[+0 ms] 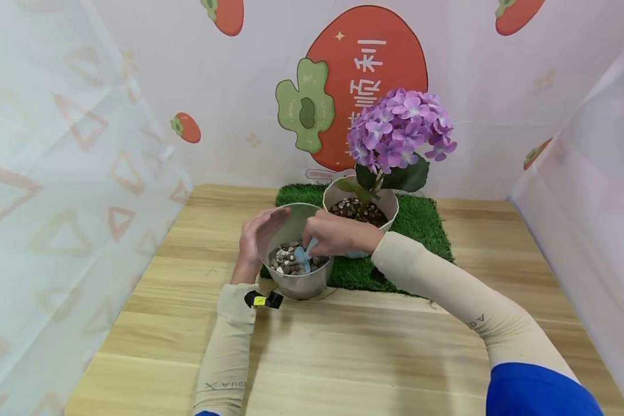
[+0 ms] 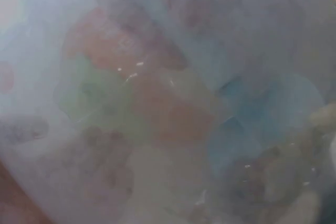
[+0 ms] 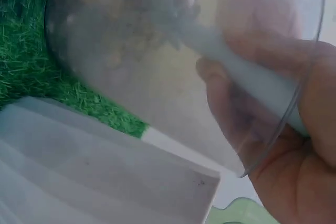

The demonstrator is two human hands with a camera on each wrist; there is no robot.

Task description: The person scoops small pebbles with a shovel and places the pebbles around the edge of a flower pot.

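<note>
A clear plastic bucket [image 1: 296, 283] holds several small pebbles [image 1: 286, 260] and leans toward me. My left hand [image 1: 252, 240] curves around its left side, fingers along the wall near the rim. Reaching over the rim, my right hand [image 1: 338, 234] grips a small light-blue shovel [image 1: 301, 259], its blade among the pebbles. In the right wrist view, fingers and thumb close round the shovel handle [image 3: 257, 82], seen through the bucket wall. The left wrist view is hazy, with the blue blade [image 2: 262, 114] showing through the plastic.
Just behind the right hand stands a white flowerpot [image 1: 390, 214] with dark soil and a purple hydrangea [image 1: 400, 130]. Both pot and bucket are at the green turf mat [image 1: 421, 225] on the wooden table [image 1: 343, 352]. A strawberry-print sheet [image 1: 229, 144] hangs behind.
</note>
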